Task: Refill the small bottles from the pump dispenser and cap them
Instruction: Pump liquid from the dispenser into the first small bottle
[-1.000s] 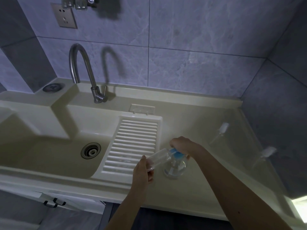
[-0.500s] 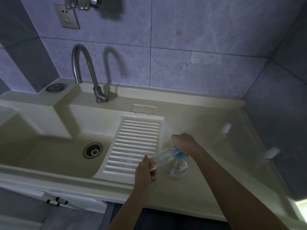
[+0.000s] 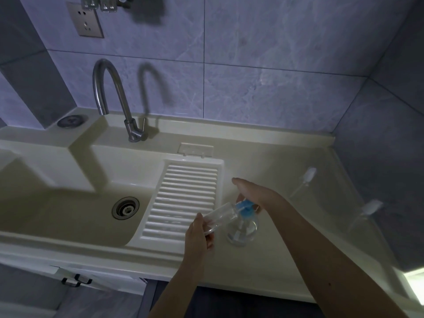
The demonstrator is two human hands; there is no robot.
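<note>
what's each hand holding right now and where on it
The left hand grips the small clear bottle by its base end. The right hand holds nothing, resting flat on the blue pump head.

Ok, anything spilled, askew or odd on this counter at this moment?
No spill shows. The small bottle is tilted in the left hand, mouth at the blue pump, as filling needs. The right hand lies flat over the pump. Two capped bottles lean against the right wall rather than standing; dim light hides more.
</note>
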